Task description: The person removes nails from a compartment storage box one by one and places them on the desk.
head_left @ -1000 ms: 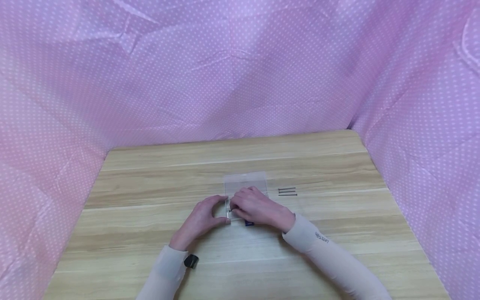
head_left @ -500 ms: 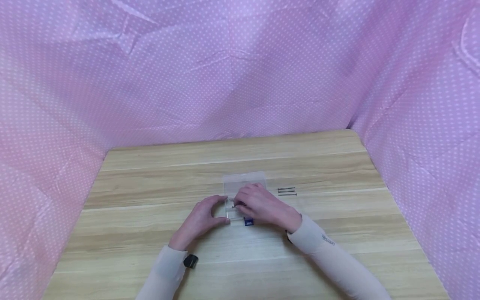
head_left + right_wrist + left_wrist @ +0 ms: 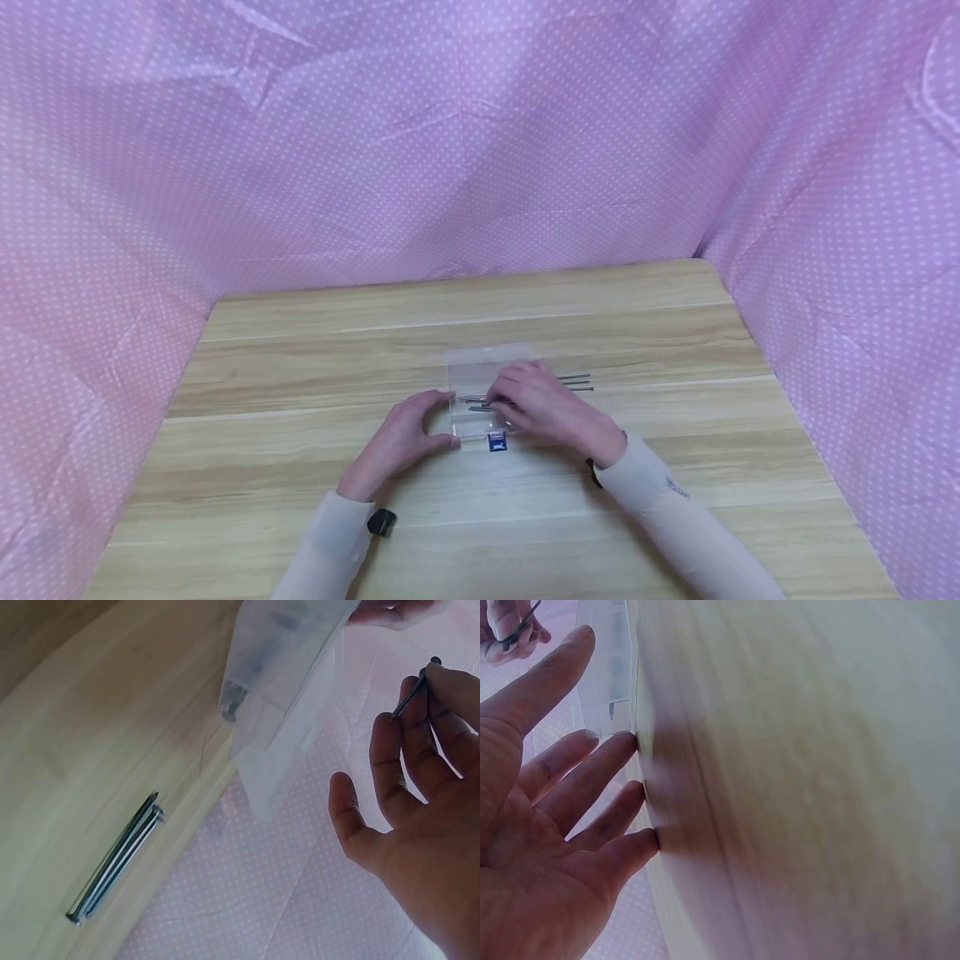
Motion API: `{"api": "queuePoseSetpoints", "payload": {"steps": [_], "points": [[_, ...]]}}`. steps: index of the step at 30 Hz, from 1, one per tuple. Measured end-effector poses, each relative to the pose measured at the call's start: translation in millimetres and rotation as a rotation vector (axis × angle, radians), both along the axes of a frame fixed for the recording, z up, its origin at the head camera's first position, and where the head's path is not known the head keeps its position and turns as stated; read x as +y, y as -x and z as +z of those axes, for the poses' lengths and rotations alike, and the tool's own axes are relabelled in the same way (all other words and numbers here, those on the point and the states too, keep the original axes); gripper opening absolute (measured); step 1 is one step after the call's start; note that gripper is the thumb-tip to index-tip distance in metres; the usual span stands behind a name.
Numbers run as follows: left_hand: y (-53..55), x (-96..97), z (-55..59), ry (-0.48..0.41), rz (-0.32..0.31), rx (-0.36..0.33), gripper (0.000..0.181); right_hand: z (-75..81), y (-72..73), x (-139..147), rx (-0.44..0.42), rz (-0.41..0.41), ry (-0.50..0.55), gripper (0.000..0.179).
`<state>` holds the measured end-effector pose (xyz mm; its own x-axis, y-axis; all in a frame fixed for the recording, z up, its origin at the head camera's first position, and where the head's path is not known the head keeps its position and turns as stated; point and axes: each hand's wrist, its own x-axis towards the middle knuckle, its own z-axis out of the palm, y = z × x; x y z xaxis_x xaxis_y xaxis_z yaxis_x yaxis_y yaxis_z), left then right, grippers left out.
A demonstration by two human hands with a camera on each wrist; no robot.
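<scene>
A clear plastic box with its lid folded back lies mid-table. My left hand spans its left end, thumb at the near corner and fingertips at the far one, holding it. Over the box's right half is my right hand, which covers part of it. In the right wrist view this hand's thumb and fingers pinch a dark nail near its head, with the little finger spread away. Several nails show inside the box, left of the right hand. A blue latch sits at the box's front edge.
Several loose nails lie side by side on the wooden table, just right of the box. Pink dotted cloth hangs behind the table and along both sides.
My right hand has moved to the right over the box, uncovering the nails inside and the blue latch. It now overlaps the ends of the loose nails. My left hand stays put.
</scene>
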<state>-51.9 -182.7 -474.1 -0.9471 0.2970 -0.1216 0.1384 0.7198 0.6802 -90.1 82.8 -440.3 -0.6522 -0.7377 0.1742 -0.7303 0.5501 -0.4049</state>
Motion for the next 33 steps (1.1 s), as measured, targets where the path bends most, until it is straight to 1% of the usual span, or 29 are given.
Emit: {"api": "queuePoseSetpoints", "payload": {"steps": [6,16,24,33], "points": [[-0.7,-0.2,-0.4,-0.002,0.005,-0.005,0.071,-0.1,-0.6,7,0.009,-0.017,0.003,0.010],[-0.9,0.4,-0.3,-0.005,0.011,-0.015,0.070,-0.1,-0.9,17,0.058,-0.036,0.045,0.008],[-1.0,1.0,-0.5,0.004,0.019,-0.020,0.071,0.8,-1.3,25,0.058,-0.045,0.066,0.008],[-1.4,1.3,-0.5,0.009,0.018,-0.016,0.070,1.5,-0.3,34,0.051,-0.079,0.087,0.008]]}}
